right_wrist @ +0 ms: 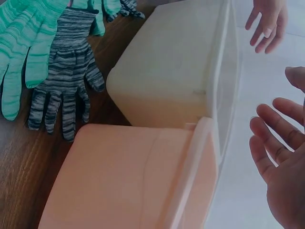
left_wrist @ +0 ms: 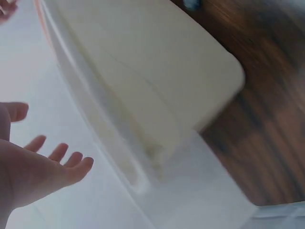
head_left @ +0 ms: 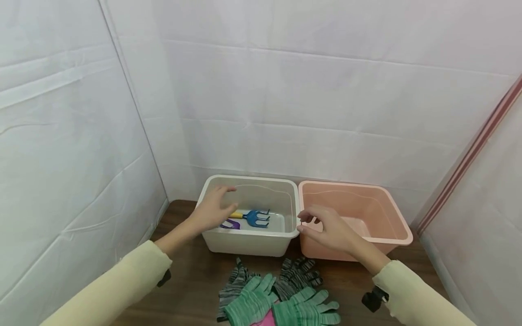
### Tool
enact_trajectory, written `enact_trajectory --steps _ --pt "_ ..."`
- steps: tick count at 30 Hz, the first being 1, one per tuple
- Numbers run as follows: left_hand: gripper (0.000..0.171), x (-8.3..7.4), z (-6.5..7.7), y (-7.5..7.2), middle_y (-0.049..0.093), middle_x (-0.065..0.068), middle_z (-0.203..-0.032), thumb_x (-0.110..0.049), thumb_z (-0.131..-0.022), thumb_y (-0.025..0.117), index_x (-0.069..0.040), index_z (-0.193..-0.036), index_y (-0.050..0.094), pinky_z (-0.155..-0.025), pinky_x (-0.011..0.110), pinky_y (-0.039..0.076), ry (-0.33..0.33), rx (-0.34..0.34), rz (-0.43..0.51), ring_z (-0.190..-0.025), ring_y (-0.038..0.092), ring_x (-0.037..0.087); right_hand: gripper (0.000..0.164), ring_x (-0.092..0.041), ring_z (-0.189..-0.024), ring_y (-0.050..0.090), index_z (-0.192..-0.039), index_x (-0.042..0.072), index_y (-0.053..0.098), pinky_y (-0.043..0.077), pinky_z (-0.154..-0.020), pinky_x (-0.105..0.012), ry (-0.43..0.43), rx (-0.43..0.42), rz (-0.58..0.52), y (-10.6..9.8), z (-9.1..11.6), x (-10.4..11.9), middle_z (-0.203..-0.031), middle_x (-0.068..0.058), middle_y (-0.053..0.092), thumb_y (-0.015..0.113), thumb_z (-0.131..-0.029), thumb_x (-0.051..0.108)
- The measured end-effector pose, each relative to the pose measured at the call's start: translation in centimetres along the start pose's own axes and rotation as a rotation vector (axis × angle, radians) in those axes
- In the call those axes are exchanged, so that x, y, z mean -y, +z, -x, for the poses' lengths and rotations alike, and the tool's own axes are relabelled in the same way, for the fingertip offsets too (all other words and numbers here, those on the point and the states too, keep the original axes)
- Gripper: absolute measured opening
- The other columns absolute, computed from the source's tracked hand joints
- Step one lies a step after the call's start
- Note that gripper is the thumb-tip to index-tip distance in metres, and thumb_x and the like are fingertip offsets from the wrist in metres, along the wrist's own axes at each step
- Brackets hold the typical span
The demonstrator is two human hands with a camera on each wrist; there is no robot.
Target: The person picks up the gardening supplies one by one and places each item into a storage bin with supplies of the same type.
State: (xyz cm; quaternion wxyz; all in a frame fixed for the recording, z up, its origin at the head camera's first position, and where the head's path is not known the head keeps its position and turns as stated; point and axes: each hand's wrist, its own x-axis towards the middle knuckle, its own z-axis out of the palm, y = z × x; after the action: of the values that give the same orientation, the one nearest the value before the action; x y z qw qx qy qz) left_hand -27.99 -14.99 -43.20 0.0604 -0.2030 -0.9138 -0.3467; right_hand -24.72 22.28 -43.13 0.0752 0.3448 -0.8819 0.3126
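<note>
My left hand (head_left: pixel 209 210) hovers over the left front of the white bin (head_left: pixel 244 244), fingers loosely spread and holding nothing. In that bin lie a small blue hand fork (head_left: pixel 256 218) with a yellow handle and a purple piece (head_left: pixel 230 224), partly hidden by the hand and the rim. Over the left front of the pink bin (head_left: pixel 369 203) is my right hand (head_left: pixel 326 227), its fingers relaxed and its palm bare in the right wrist view. Above the bin walls, the left wrist view catches my left hand with thumb and fingers apart.
Before the bins, green gloves (head_left: pixel 250 302) overlap grey-and-black striped gloves (head_left: pixel 297 275) on the dark wooden table (head_left: pixel 187 280). Something pink (head_left: pixel 267 319) shows between the green ones. The bins stand side by side against white sheeting (head_left: pixel 285 104), which also hangs at both sides.
</note>
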Motion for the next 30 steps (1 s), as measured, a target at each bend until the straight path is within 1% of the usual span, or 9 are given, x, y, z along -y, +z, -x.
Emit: enact_trajectory --steps 3,6,11,15,19,22,25,27,30 --pt "0.055 -2.1 0.3 0.5 0.054 0.022 -0.150 -0.026 -0.103 0.069 -0.002 -0.150 0.054 -0.113 0.060 0.044 0.076 0.032 -0.007 -0.139 0.051 0.042 0.025 -0.014 -0.102 0.066 -0.122 0.020 0.074 0.058 -0.086 -0.037 -0.020 -0.020 0.036 -0.4 0.7 0.0 -0.111 0.002 0.073 0.074 -0.100 0.033" --pt "0.057 -3.8 0.6 0.7 0.053 0.019 -0.152 -0.028 -0.103 0.071 -0.005 -0.152 0.054 -0.111 0.058 0.046 0.134 0.069 -0.012 -0.140 0.052 0.039 0.025 -0.014 -0.104 0.066 -0.123 0.022 0.073 0.058 -0.088 -0.041 -0.010 -0.033 0.061 -0.9 1.4 0.0 -0.114 0.002 0.074 0.074 -0.101 0.035" --pt "0.058 -5.5 1.2 0.9 0.051 0.015 -0.155 -0.029 -0.103 0.072 -0.009 -0.154 0.052 -0.111 0.056 0.047 0.201 0.116 0.003 -0.142 0.051 0.035 0.030 -0.014 -0.106 0.066 -0.126 0.027 0.072 0.059 -0.087 -0.046 0.037 -0.074 0.118 -1.7 2.6 0.3 -0.119 0.007 0.073 0.075 -0.100 0.040" --pt "0.059 -6.3 1.6 0.9 0.049 0.013 -0.157 -0.031 -0.103 0.072 -0.010 -0.154 0.052 -0.113 0.053 0.047 0.224 0.136 0.030 -0.144 0.049 0.032 0.034 -0.015 -0.105 0.067 -0.129 0.023 0.071 0.060 -0.085 -0.048 0.009 -0.119 0.122 -2.3 3.1 0.1 -0.120 0.006 0.073 0.078 -0.098 0.035" --pt "0.060 -7.1 2.2 1.4 0.048 0.010 -0.158 -0.033 -0.103 0.072 -0.012 -0.155 0.052 -0.113 0.051 0.047 0.227 0.170 0.052 -0.144 0.050 0.029 0.039 -0.017 -0.107 0.067 -0.134 0.021 0.070 0.059 -0.085 -0.048 -0.031 -0.147 0.097 -2.5 3.5 -0.4 -0.123 0.006 0.072 0.079 -0.096 0.027" --pt "0.060 -8.1 2.8 2.0 0.047 0.008 -0.159 -0.033 -0.103 0.072 -0.015 -0.156 0.050 -0.114 0.050 0.046 0.229 0.220 0.097 -0.145 0.049 0.026 0.042 -0.019 -0.110 0.066 -0.137 0.021 0.068 0.058 -0.086 -0.048 -0.017 -0.147 0.094 -2.8 4.0 -1.0 -0.125 0.006 0.071 0.079 -0.097 0.026" --pt "0.062 -9.1 3.5 2.5 0.045 0.007 -0.162 -0.035 -0.104 0.071 -0.019 -0.158 0.047 -0.116 0.051 0.044 0.239 0.284 0.133 -0.147 0.045 0.024 0.045 -0.022 -0.114 0.064 -0.140 0.017 0.066 0.056 -0.089 -0.051 0.021 -0.142 0.089 -3.3 4.5 -1.8 -0.130 -0.002 0.070 0.078 -0.098 0.025" --pt "0.062 -9.6 3.9 2.8 0.043 0.005 -0.163 -0.038 -0.103 0.070 -0.024 -0.159 0.046 -0.116 0.051 0.043 0.234 0.321 0.139 -0.149 0.043 0.023 0.047 -0.025 -0.117 0.064 -0.142 0.013 0.065 0.055 -0.092 -0.053 0.042 -0.147 0.089 -3.8 4.8 -2.5 -0.133 -0.007 0.069 0.077 -0.098 0.023" --pt "0.063 -10.1 4.6 3.5 0.043 0.002 -0.163 -0.044 -0.104 0.069 -0.027 -0.160 0.045 -0.116 0.051 0.044 0.233 0.378 0.137 -0.148 0.043 0.020 0.052 -0.029 -0.121 0.063 -0.145 0.008 0.061 0.053 -0.095 -0.056 0.069 -0.173 0.087 -4.6 5.7 -3.4 -0.138 -0.011 0.067 0.078 -0.097 0.020"
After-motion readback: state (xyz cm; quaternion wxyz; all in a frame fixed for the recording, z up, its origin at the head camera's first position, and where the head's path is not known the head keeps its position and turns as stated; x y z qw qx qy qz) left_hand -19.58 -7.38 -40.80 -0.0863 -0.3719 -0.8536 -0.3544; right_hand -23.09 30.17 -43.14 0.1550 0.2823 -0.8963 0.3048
